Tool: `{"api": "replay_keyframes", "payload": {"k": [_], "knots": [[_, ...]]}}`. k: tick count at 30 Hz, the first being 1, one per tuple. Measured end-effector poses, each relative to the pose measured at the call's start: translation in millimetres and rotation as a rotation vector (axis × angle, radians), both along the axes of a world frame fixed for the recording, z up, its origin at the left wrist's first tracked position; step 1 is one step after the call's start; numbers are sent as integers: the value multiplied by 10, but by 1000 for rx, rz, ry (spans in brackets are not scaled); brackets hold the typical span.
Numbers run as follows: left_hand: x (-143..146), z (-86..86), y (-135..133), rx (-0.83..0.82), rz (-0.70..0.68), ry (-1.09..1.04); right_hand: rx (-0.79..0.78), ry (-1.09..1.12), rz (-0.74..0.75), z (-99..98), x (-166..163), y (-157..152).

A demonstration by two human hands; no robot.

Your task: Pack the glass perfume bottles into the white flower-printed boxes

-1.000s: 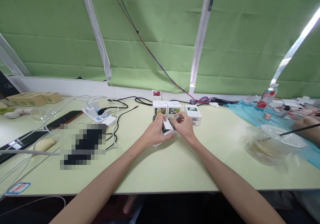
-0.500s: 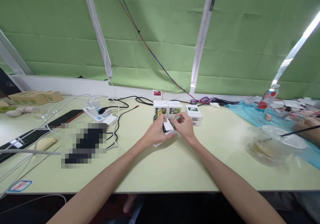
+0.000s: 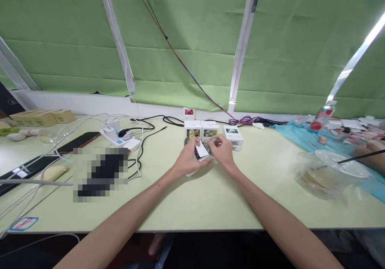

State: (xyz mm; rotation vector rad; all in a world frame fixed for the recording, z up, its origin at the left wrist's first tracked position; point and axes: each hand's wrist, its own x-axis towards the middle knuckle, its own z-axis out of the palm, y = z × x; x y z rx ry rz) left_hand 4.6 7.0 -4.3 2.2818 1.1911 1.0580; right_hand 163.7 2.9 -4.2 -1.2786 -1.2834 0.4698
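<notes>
My left hand (image 3: 187,159) is closed round a small white carton (image 3: 201,150) with its flap open, held just above the pale green table (image 3: 210,197). My right hand (image 3: 223,150) pinches a small silvery-capped object (image 3: 213,140) beside the carton's open end. Just behind my hands stand two white boxes with flower pictures (image 3: 201,130), and a third white box with a barcode (image 3: 233,136) lies to their right. A small bottle with yellow liquid (image 3: 191,134) peeks out above my left hand.
A white power strip (image 3: 119,138) with black and white cables lies left of centre, beside a dark phone (image 3: 77,142). Cardboard boxes (image 3: 42,118) sit far left. On the right are a clear lidded bowl (image 3: 331,172), a blue cloth (image 3: 303,138) and another person's hand (image 3: 371,146) holding a stick.
My hands have barely moved. The right hand's fingers have shifted slightly, lifting the silvery piece a little higher beside the carton.
</notes>
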Motion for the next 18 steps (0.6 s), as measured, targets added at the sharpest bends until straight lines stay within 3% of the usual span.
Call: {"api": "replay_keyframes", "payload": {"k": [18], "knots": [[31,-61,3,-9,-15,-119,36,-8,69,-35,-15,1]]}}
